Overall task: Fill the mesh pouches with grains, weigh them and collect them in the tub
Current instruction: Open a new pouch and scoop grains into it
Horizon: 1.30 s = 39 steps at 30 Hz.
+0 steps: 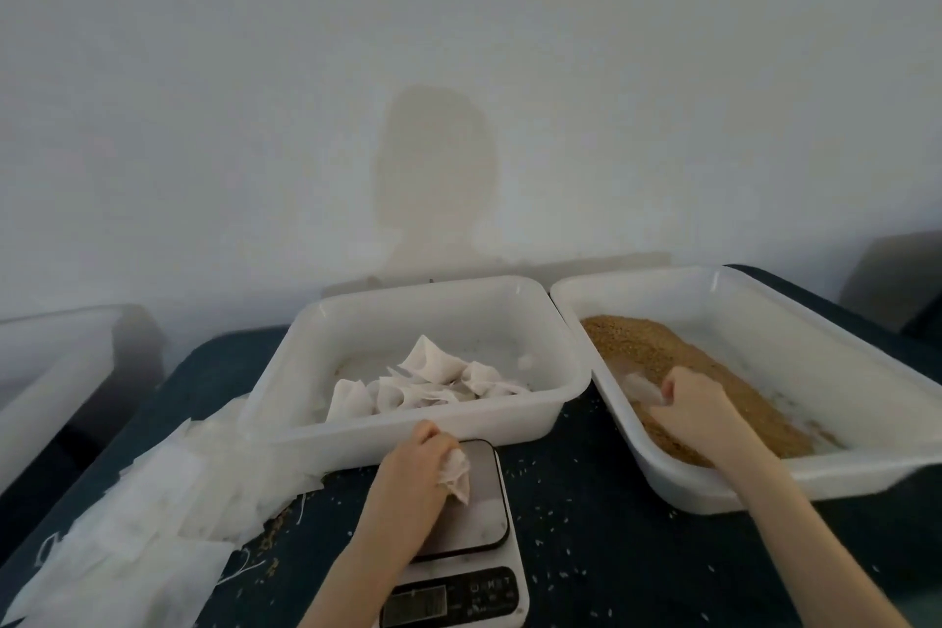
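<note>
Pale stained wall (pixel 459 66) behind a dark blue table (pixel 601 500).

Packing workroom: scale (pixel 461 541), grain tubs (pixel 764 449)

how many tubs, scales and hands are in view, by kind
White tubs: 3, one with filled pouches, one with grains, one at the far left edge
Scales: 1
Hands: 2, left hand holding a pouch on the scale, right hand holding a pouch in the grains
Total: 6
</note>
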Each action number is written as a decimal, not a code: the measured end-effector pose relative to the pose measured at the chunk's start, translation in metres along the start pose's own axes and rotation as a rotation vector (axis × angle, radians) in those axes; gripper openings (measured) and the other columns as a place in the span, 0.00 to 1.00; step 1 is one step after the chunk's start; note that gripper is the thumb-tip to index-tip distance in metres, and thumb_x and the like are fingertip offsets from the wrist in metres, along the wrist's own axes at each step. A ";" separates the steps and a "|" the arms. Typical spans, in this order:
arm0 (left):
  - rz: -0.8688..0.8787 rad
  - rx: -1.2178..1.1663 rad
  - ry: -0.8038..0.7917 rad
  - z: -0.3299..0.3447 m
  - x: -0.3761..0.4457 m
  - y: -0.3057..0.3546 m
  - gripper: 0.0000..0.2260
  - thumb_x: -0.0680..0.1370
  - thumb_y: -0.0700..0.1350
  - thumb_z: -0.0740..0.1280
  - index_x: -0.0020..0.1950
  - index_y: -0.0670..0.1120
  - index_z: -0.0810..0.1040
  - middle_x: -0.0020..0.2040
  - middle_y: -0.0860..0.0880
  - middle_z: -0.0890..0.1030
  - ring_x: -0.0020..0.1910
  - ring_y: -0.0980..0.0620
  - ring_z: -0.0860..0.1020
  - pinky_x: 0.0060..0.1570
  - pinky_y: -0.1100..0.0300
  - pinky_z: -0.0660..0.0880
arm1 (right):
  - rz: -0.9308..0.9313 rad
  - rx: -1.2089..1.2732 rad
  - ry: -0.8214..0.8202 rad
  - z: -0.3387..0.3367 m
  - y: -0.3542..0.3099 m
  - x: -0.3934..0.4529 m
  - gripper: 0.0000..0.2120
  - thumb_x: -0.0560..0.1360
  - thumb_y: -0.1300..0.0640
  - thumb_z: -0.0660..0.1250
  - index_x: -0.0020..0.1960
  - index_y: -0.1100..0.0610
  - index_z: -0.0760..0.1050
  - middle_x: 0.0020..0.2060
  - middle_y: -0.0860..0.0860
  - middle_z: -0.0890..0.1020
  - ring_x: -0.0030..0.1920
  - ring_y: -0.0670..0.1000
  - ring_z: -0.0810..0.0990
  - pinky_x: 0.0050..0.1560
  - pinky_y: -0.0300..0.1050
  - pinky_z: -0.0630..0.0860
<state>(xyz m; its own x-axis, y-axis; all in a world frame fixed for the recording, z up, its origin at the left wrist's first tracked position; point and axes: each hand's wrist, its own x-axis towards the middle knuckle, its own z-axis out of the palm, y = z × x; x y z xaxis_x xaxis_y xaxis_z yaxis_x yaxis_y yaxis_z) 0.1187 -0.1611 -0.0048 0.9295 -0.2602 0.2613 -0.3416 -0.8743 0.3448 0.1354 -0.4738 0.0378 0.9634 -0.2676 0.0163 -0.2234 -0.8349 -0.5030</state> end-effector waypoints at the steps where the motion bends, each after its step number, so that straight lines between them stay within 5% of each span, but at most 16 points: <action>1: 0.000 -0.033 0.024 0.002 0.000 0.000 0.08 0.77 0.44 0.65 0.56 0.53 0.75 0.56 0.58 0.69 0.43 0.63 0.70 0.46 0.75 0.65 | 0.001 -0.082 -0.091 0.001 -0.001 0.000 0.05 0.76 0.57 0.64 0.49 0.57 0.69 0.43 0.52 0.77 0.38 0.49 0.74 0.38 0.43 0.72; 5: 0.028 -0.132 0.012 0.004 -0.006 0.003 0.06 0.78 0.48 0.65 0.50 0.60 0.72 0.53 0.63 0.70 0.47 0.64 0.72 0.51 0.71 0.69 | -0.060 -0.286 -0.260 0.001 -0.005 -0.003 0.05 0.79 0.56 0.55 0.45 0.51 0.67 0.41 0.49 0.76 0.40 0.49 0.75 0.40 0.42 0.71; 10: 0.017 -0.081 -0.007 0.003 -0.010 -0.006 0.08 0.79 0.50 0.63 0.57 0.58 0.74 0.57 0.63 0.72 0.51 0.63 0.72 0.53 0.69 0.70 | -0.139 -0.412 -0.294 0.000 -0.001 -0.005 0.11 0.79 0.56 0.55 0.38 0.49 0.62 0.38 0.48 0.74 0.35 0.47 0.70 0.36 0.40 0.66; 22: -0.015 -0.143 -0.040 0.004 -0.012 -0.010 0.09 0.78 0.49 0.63 0.58 0.59 0.74 0.59 0.62 0.72 0.54 0.64 0.71 0.57 0.68 0.69 | -0.177 -0.434 -0.350 0.003 0.000 -0.007 0.10 0.78 0.58 0.57 0.40 0.49 0.61 0.43 0.51 0.78 0.37 0.48 0.71 0.39 0.39 0.68; 27: -0.038 -0.158 -0.065 -0.002 -0.016 -0.012 0.11 0.77 0.55 0.64 0.56 0.67 0.68 0.53 0.66 0.71 0.52 0.66 0.69 0.52 0.69 0.65 | -0.139 -0.454 -0.343 0.000 0.000 -0.006 0.09 0.80 0.56 0.54 0.41 0.49 0.64 0.44 0.49 0.78 0.39 0.48 0.73 0.42 0.40 0.70; 29: -0.046 -0.155 -0.053 -0.006 -0.019 -0.015 0.14 0.76 0.58 0.64 0.58 0.69 0.65 0.52 0.67 0.70 0.54 0.66 0.69 0.54 0.69 0.64 | -0.141 -0.466 -0.291 -0.002 -0.003 -0.007 0.11 0.81 0.52 0.51 0.42 0.49 0.68 0.47 0.51 0.75 0.40 0.48 0.74 0.44 0.42 0.72; 34: -0.063 -0.380 0.000 -0.026 -0.031 -0.033 0.14 0.74 0.56 0.67 0.57 0.68 0.68 0.56 0.69 0.73 0.57 0.71 0.70 0.56 0.70 0.67 | -0.321 -0.333 0.203 0.001 -0.039 -0.031 0.10 0.81 0.52 0.54 0.49 0.51 0.74 0.49 0.46 0.69 0.44 0.46 0.72 0.41 0.41 0.73; 39: -0.166 -0.621 0.188 -0.029 -0.042 -0.050 0.08 0.78 0.43 0.65 0.54 0.53 0.78 0.51 0.60 0.81 0.52 0.66 0.76 0.50 0.74 0.71 | -0.310 -0.256 0.300 0.024 -0.069 -0.050 0.08 0.81 0.54 0.56 0.45 0.53 0.70 0.39 0.46 0.73 0.37 0.45 0.73 0.33 0.40 0.72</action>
<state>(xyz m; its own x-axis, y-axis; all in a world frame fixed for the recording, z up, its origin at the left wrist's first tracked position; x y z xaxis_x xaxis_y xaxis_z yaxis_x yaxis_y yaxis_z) 0.0926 -0.0948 -0.0069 0.9558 -0.0178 0.2936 -0.2652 -0.4839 0.8339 0.1059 -0.3913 0.0508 0.9135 -0.0833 0.3981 0.0011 -0.9783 -0.2073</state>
